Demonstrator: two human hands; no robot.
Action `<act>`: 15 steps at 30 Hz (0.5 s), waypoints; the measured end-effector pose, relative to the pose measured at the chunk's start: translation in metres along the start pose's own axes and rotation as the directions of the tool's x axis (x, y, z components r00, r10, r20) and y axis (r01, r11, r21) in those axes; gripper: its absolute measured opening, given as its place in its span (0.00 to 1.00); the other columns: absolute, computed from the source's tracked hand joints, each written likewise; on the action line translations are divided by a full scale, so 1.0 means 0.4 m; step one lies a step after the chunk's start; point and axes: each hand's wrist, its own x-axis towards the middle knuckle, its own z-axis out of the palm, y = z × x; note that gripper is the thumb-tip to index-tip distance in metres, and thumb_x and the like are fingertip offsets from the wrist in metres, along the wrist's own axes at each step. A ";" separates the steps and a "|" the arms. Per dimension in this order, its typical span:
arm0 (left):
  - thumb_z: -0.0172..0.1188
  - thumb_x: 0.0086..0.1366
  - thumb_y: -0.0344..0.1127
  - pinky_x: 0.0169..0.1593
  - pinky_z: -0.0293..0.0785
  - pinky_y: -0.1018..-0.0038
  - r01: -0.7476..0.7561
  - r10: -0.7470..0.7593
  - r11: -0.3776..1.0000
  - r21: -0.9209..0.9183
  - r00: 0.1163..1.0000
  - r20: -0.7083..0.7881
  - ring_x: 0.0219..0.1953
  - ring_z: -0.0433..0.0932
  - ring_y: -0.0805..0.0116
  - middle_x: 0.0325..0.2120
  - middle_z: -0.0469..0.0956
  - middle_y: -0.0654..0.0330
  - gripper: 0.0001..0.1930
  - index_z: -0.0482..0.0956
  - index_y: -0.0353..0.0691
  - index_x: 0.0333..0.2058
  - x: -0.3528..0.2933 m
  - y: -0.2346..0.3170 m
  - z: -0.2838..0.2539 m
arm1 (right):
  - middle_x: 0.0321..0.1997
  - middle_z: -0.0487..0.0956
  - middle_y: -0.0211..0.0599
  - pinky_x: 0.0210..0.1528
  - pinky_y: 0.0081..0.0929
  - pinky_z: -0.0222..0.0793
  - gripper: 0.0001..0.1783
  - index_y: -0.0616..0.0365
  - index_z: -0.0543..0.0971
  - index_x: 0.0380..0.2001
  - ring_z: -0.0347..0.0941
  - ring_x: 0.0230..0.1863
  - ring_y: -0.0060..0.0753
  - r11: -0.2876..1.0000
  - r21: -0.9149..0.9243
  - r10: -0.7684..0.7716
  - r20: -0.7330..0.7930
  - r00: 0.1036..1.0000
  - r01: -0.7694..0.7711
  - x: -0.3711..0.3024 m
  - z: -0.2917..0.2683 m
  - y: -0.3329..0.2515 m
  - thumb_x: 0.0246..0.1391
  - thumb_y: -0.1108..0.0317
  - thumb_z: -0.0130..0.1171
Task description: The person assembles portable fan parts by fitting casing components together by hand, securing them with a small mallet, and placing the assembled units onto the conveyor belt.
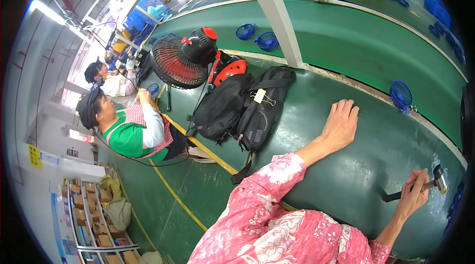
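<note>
My right hand (413, 196) is wrapped around the handle of a hammer (439, 180). Its metal head juts out beyond my fingers, over the right end of the dark green worktable (316, 185). Palm down, my left hand (341, 124) lies on the table with its fingers stretched toward the conveyor and nothing in it. Beyond it, at the belt's near edge, is a blue basket-like plastic grille (401, 96) with a small green and metal piece beside it. Part of my right forearm is hidden by my pink patterned clothing.
A black bag (252, 108) with a binder clip and a black and red fan (185, 59) occupy the table's left part. A white post (277, 14) rises beside the green conveyor belt (336, 41), which carries more blue grilles (267, 41). Co-workers sit at left and across the belt.
</note>
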 end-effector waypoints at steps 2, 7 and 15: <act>0.58 0.58 0.28 0.53 0.64 0.56 -0.013 0.013 1.000 0.015 1.000 0.002 0.52 0.67 0.47 0.48 0.69 0.45 0.18 0.71 0.29 0.47 0.004 0.006 0.006 | 0.20 0.67 0.26 0.14 0.11 0.44 0.17 0.62 0.75 0.32 0.54 0.13 0.10 1.000 -0.007 -0.001 -0.006 1.000 0.001 0.001 -0.007 -0.003 0.69 0.59 0.48; 0.56 0.57 0.29 0.51 0.63 0.56 -0.016 0.015 0.999 0.041 1.000 0.023 0.50 0.67 0.48 0.47 0.69 0.44 0.18 0.71 0.29 0.46 0.010 0.008 0.019 | 0.20 0.68 0.26 0.15 0.12 0.45 0.15 0.62 0.74 0.32 0.54 0.15 0.10 1.000 0.011 -0.022 -0.004 1.000 0.022 -0.003 -0.038 0.022 0.69 0.61 0.49; 0.60 0.54 0.37 0.54 0.62 0.52 -0.043 -0.011 0.891 0.451 0.993 0.116 0.50 0.68 0.46 0.44 0.71 0.43 0.20 0.73 0.29 0.43 0.255 -0.166 -0.040 | 0.18 0.67 0.28 0.11 0.13 0.44 0.18 0.63 0.73 0.30 0.52 0.10 0.10 0.995 0.000 -0.100 -0.040 0.994 0.100 -0.016 -0.027 0.024 0.69 0.61 0.48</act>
